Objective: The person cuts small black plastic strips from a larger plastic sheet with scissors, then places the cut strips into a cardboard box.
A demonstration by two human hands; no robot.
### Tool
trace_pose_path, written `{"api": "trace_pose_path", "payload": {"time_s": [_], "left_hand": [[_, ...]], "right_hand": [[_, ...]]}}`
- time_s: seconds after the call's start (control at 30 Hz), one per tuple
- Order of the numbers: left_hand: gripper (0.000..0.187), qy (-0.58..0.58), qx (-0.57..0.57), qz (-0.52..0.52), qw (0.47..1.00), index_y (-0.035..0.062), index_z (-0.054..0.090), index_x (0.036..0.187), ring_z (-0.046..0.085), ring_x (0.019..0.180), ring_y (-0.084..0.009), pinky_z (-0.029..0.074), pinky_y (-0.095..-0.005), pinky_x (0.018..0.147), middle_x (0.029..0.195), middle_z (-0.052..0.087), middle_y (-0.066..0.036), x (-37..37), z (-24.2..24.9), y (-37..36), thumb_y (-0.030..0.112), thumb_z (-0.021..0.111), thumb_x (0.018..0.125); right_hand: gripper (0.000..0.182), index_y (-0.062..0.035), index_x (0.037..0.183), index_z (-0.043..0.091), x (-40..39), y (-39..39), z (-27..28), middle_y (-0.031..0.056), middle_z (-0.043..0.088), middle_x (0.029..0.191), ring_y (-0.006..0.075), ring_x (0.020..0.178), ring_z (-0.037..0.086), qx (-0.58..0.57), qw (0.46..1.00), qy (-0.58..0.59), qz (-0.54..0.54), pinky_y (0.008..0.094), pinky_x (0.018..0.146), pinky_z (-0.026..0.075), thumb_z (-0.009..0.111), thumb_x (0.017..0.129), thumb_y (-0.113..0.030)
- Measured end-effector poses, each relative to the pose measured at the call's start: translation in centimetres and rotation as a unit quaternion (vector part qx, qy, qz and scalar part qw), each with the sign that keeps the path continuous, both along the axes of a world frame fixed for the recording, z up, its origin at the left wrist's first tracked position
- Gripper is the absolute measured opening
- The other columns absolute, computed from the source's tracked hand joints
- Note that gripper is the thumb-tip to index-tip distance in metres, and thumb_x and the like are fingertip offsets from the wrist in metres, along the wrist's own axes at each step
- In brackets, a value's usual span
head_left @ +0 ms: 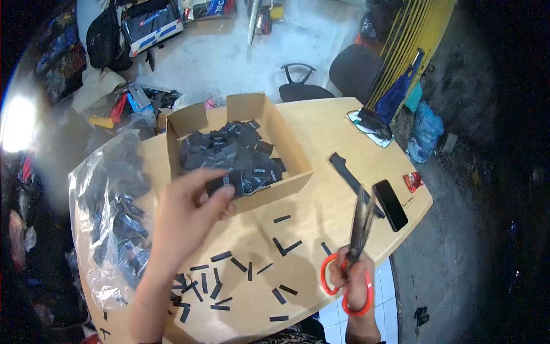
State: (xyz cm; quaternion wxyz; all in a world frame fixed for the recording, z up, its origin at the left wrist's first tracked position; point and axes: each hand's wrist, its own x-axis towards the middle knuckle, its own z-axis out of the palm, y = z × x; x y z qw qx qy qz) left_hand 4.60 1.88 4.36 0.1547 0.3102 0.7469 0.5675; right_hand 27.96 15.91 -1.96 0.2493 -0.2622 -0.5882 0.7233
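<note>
My left hand (192, 206) is at the near side of the cardboard box (292, 172), thumb and fingers pinching a black label (234, 182). Inside the box lies a heap of black labels (220, 143), some printed with EPSON in white. My right hand (355, 281) grips a pair of scissors (360, 235) by the orange-red handles, with the blades pointing up and away from me. The blades look slightly apart, though motion blurs them. Several small black strips (250, 271) are scattered across the table between and below my hands.
On the wooden table (326, 126), a clear plastic bag (106, 229) with black pieces lies left. Right are a long black strip (346, 172), a phone (391, 205) and a small red packet (412, 182). Beyond stand a dark chair (355, 71) and yellow slats (409, 46).
</note>
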Motion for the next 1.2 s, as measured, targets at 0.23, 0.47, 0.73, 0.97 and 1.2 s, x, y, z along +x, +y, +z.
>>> {"api": "trace_pose_path", "payload": {"time_s": [0.23,0.47,0.73,0.97,1.2], "left_hand": [[0.027,0.222,-0.213,-0.009,0.951,-0.0041,0.060,0.105,0.065,0.081,-0.0181,0.050,-0.0293,0.071,0.085,0.067,-0.014,-4.7,-1.8,2.1,0.007,0.064,0.081],[0.019,0.361,-0.046,-0.005,0.931,0.0001,0.063,0.097,0.066,0.078,-0.0234,0.051,-0.0313,0.067,0.085,0.066,-0.015,-0.5,-1.1,5.2,0.003,0.064,0.078],[0.018,0.342,-0.088,-0.283,0.892,0.0020,0.062,0.098,0.064,0.082,-0.0273,0.052,-0.0365,0.071,0.093,0.063,-0.014,6.5,-6.8,13.2,0.004,0.057,0.081],[0.021,0.442,-0.070,-0.282,0.849,0.0041,0.062,0.101,0.061,0.088,-0.0296,0.052,-0.0369,0.074,0.097,0.059,-0.013,8.0,-12.3,24.9,0.009,0.055,0.081],[0.023,0.441,-0.014,-0.366,0.819,0.0058,0.064,0.095,0.050,0.109,-0.0254,0.044,-0.0390,0.086,0.107,0.058,-0.011,9.9,-15.4,29.1,0.012,0.057,0.074]], "right_hand": [[0.050,-0.0050,0.086,0.039,2.5,3.0,-1.2,0.0008,0.034,0.060,0.0082,0.048,0.031,0.018,0.996,0.053,-0.069,0.0217,0.042,0.024,0.047,0.090,-0.054],[0.044,-0.0015,0.088,0.043,4.0,5.5,-1.6,0.0040,0.040,0.060,0.0088,0.049,0.035,-0.072,0.985,0.130,-0.086,0.0223,0.042,0.027,0.050,0.092,-0.045],[0.039,-0.0039,0.085,0.041,6.1,6.2,-1.5,0.0042,0.039,0.059,0.0090,0.046,0.032,-0.032,0.989,0.103,-0.098,0.0241,0.042,0.026,0.047,0.094,-0.042],[0.038,-0.0018,0.084,0.046,8.5,5.7,-1.8,0.0017,0.040,0.060,0.0086,0.050,0.035,-0.058,0.978,0.067,-0.188,0.0229,0.045,0.027,0.056,0.089,-0.038],[0.035,-0.0047,0.084,0.041,11.0,6.8,-3.3,0.0033,0.038,0.057,0.0089,0.045,0.031,-0.038,0.976,0.045,-0.211,0.0234,0.042,0.026,0.047,0.095,-0.037]]}}
